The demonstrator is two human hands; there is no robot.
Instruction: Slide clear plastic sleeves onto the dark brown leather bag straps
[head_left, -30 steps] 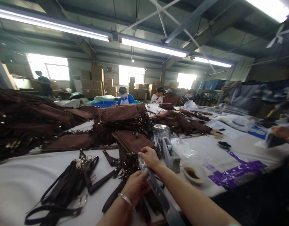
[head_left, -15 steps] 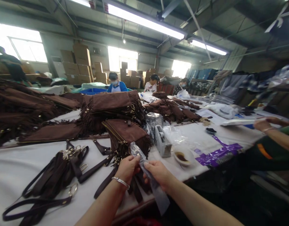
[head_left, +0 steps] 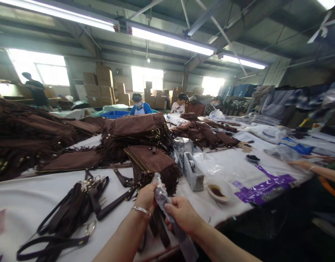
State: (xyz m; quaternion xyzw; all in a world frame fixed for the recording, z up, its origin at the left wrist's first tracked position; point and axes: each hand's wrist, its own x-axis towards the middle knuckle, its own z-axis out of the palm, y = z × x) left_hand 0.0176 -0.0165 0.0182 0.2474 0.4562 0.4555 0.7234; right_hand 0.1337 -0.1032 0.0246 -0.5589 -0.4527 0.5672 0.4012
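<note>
We see the left hand (head_left: 147, 197), a metal bangle (head_left: 141, 210) on its wrist, closed round the upper end of a long clear plastic sleeve (head_left: 167, 211), fingers pinching the crumpled top. The right hand (head_left: 184, 215) grips the same sleeve lower down, thumb laid across it, fingers curled behind; the loose tail of the sleeve hangs past the near edge of the white table (head_left: 25, 196). The sleeve sits between the two hands, just in front of a brown suede fringed bag (head_left: 151, 162) that lies flat on the table, its fringe falling toward the hands. Whether the sleeve touches the fringe we cannot tell. To the left of the hands lies a bundle of dark straps (head_left: 74, 209) with metal clips, and a further loose strap nearer the edge. Behind the fringed bag a stack of like bags (head_left: 134, 129) rises, and more are heaped far left. To the right stand a grey tape dispenser (head_left: 193, 175), a small white bowl (head_left: 218, 191) holding something dark, and purple printed packets (head_left: 263, 187). At the far right a co-worker's forearm (head_left: 317, 170) reaches across the table. Other people sit well beyond the stacks.
</note>
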